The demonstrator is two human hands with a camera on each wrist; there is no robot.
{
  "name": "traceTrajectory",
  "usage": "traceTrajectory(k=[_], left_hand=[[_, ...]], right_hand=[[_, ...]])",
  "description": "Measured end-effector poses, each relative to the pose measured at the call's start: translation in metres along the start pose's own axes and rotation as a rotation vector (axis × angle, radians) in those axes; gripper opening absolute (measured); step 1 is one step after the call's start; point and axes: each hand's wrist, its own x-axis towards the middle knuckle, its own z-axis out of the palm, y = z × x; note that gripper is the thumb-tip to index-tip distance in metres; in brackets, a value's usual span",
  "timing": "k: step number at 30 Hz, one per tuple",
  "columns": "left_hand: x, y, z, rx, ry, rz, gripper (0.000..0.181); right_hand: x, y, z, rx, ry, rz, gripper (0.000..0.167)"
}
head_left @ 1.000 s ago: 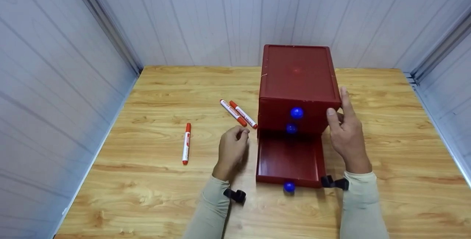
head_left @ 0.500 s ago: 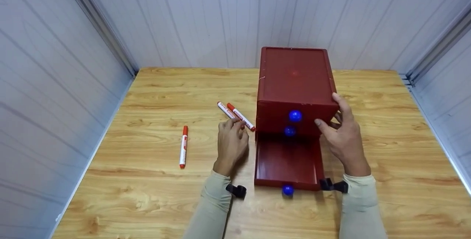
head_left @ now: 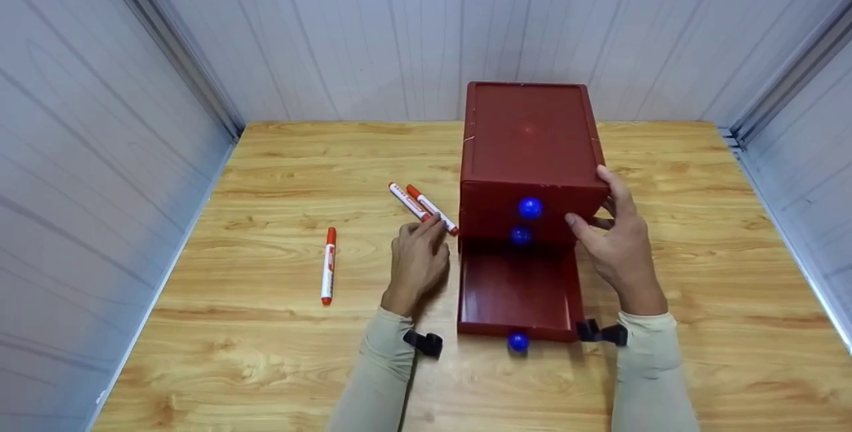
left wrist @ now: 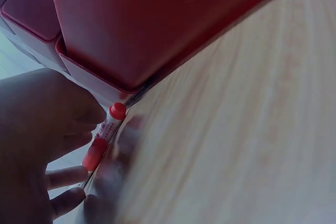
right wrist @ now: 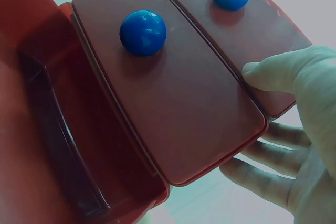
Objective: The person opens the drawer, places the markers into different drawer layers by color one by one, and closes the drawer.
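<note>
On the wooden table (head_left: 259, 345), far left: lone marker (head_left: 328, 265), its long axis set nearly fore-and-aft, capped end pointed away. Rightward, a pair is laid side by side on a slant, from far left to near right, in opposite directions: the second marker (head_left: 407, 200) is capped at its near end, the third marker (head_left: 428, 204) at its far end. White barrels are printed in red; too small to be read. By the left hand (head_left: 418, 255), fingers loosely extended, nothing is grasped; the second marker's capped end is just beside the fingertips, contact uncertain. Red drawer cabinet (head_left: 529, 136), bottom drawer (head_left: 519, 289) pulled out, is gripped at its right front edge by the right hand (head_left: 622, 252).
</note>
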Motion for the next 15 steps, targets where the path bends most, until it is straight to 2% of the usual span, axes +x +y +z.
traceTrajectory(k=[4, 8, 15], left_hand=[[0.0, 0.0, 0.0, 0.021, -0.023, 0.002, 0.039], [-0.002, 0.0, 0.001, 0.025, 0.007, 0.016, 0.035], [-0.004, 0.002, 0.003, 0.028, 0.077, 0.04, 0.036]], right_hand=[[0.001, 0.014, 0.001, -0.011, 0.005, 0.002, 0.08], [0.003, 0.032, 0.002, -0.028, 0.007, -0.004, 0.082], [0.002, 0.033, 0.003, -0.023, 0.011, -0.005, 0.082]])
